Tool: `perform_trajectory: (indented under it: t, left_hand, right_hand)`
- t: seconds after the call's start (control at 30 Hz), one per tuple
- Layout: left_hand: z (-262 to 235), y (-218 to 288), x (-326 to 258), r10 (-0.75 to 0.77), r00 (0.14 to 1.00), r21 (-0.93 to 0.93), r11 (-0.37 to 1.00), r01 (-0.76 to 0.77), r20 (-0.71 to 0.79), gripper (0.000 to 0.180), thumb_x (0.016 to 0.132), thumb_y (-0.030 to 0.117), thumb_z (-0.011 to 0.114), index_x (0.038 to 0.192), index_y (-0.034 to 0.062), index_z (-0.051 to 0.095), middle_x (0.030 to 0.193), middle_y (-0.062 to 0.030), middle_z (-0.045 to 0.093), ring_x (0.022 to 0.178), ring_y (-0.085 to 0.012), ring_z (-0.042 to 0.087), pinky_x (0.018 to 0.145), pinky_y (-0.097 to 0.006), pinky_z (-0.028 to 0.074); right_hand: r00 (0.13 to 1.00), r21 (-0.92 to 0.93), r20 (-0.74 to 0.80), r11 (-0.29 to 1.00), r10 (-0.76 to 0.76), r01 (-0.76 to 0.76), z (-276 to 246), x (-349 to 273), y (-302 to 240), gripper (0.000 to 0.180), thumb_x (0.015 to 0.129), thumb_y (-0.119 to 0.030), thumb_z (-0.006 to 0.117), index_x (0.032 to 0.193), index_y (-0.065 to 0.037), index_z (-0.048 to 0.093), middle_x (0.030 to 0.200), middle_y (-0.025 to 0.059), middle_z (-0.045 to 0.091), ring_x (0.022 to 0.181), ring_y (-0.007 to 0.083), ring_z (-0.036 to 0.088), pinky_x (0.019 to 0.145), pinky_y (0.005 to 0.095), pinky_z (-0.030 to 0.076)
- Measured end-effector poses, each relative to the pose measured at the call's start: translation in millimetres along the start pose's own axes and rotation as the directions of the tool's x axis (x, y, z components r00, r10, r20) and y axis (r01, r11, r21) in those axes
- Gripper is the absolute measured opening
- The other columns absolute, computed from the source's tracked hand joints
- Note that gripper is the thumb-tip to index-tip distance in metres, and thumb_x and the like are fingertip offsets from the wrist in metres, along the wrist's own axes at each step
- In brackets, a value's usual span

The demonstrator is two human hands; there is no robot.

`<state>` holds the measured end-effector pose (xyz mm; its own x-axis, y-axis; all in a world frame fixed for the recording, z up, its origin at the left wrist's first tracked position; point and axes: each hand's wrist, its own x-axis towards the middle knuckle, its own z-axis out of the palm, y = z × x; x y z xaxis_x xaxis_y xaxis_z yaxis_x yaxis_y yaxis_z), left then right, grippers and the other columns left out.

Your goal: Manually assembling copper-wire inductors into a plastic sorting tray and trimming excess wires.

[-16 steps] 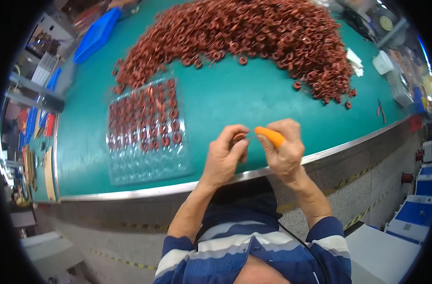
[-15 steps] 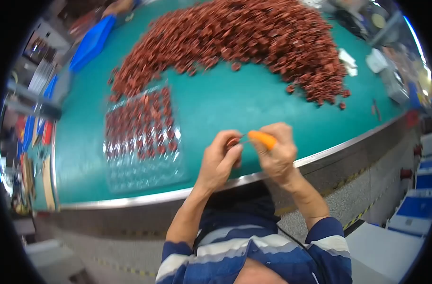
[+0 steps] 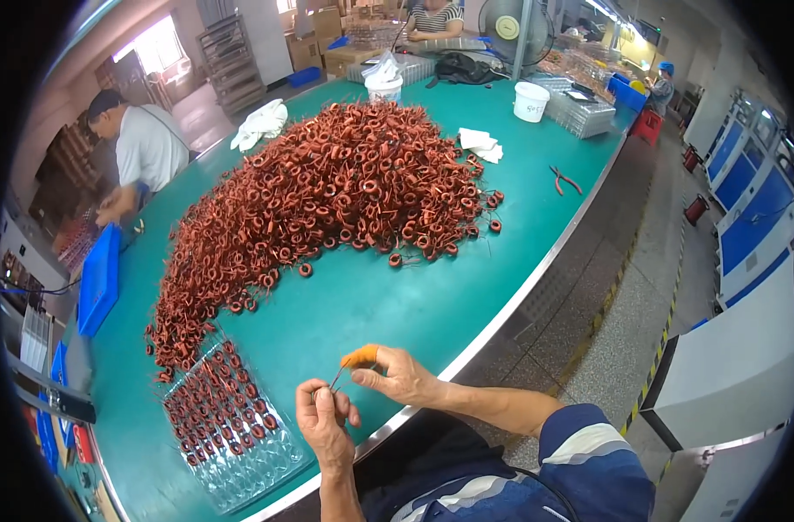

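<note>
My left hand is closed in a pinch around a small red-brown ring coil, mostly hidden by the fingers. From it a thin wire lead rises toward my right hand. An orange cover wraps the right index finger, whose tip meets the lead, with the thumb curled close below. Left of my hands lies a clear plastic tray, its far rows filled with ring coils and its near pockets bare. Beyond stretches a large heap of copper-red ring coils with wire legs.
Red-handled pliers lie at the right of the green table. A white bucket, clear trays and white cloths stand behind the heap. A blue bin sits at the left edge, near a seated co-worker.
The view has swung up and to the right, showing more of the room. The coil, visible in my left hand before, is now mostly covered by fingers; my right hand remains beside it.
</note>
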<state>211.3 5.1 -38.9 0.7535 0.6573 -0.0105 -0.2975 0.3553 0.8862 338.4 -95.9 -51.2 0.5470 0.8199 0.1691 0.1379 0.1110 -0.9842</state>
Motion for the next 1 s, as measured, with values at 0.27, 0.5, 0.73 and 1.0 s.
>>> perform_trajectory:
  t: [0.27,0.5,0.73,1.0]
  left_hand:
    - [6.8,-10.1,-8.0,0.015,0.997,0.018,1.0,-0.017,0.081,0.022,0.1,0.022,0.047,0.115,0.0053,0.049,0.07,-0.0044,0.049,0.055,-0.0127,0.049,0.05,-0.024,0.043]
    - [3.8,-3.4,-12.5,0.106,0.977,0.249,0.957,-0.15,0.183,0.025,0.098,0.015,0.049,0.119,0.0004,0.047,0.076,-0.0045,0.049,0.06,-0.0116,0.049,0.053,-0.024,0.043]
    - [-5.0,-18.3,-28.9,0.24,0.956,0.617,0.731,-0.292,0.169,0.022,0.098,0.014,0.049,0.114,-0.0014,0.048,0.07,-0.0032,0.049,0.056,-0.0102,0.048,0.05,-0.024,0.041]
    - [-17.5,-10.8,-31.7,-0.222,0.936,0.032,0.975,0.222,0.273,0.037,0.1,0.035,0.047,0.105,-0.0015,0.05,0.064,-0.0042,0.044,0.05,-0.012,0.042,0.045,-0.027,0.042]
  right_hand:
    - [0.992,0.298,0.057,0.946,0.117,-0.128,13.3,-2.7,8.3,0.03,0.1,-0.025,0.049,0.099,0.001,0.063,0.073,0.0054,0.064,0.062,0.01,0.061,0.063,0.0237,0.049]
    - [0.995,0.12,-0.057,0.988,-0.086,0.093,19.2,-13.6,10.8,0.028,0.096,-0.022,0.055,0.082,0.002,0.06,0.075,0.0083,0.061,0.071,0.0169,0.062,0.059,0.032,0.049]
    - [0.99,-0.148,-0.068,0.983,-0.12,0.109,2.3,-23.9,-14.8,0.019,0.089,-0.016,0.063,0.082,0.001,0.068,0.076,0.0113,0.062,0.065,0.0198,0.059,0.058,0.0314,0.046]
    - [0.997,0.125,-0.014,0.99,0.071,-0.069,-7.7,-19.5,-12.7,0.034,0.086,-0.023,0.071,0.108,0.0,0.06,0.08,0.0044,0.063,0.065,0.0103,0.058,0.055,0.0246,0.046]
